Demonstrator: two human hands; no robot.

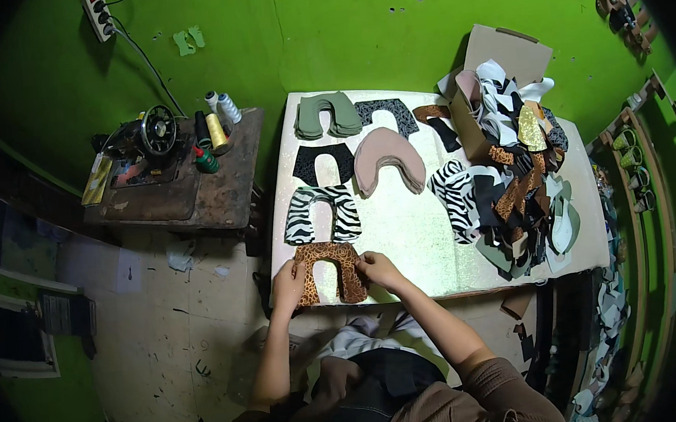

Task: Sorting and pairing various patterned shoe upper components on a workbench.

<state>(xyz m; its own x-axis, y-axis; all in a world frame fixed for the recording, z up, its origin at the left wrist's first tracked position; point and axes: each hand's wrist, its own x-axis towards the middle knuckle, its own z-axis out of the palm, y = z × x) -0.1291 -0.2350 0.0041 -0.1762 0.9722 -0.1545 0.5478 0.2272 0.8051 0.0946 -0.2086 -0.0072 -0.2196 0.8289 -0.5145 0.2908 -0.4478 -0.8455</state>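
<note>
Left grip [287, 288] and right grip [380, 272] pinch leopard-print U-shaped pieces [327, 251] at eight o'clock on the surface [404, 245]; zebra-print pieces [346, 214] at their twelve look already laid, these not yet released.

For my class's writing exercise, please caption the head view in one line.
Left hand and right hand touch a leopard-print arch beside a zebra-print arch on a pale table.

Near U-pc. [328, 251] is printed in brn./blk. leopard; zebra pc. [318, 193] beyond is striped blk./wht. — far U-stack [325, 102] is coloured grey-grn., curved stack [383, 148] to its near right dusty pink — wall [356, 35] bright grn.
</note>
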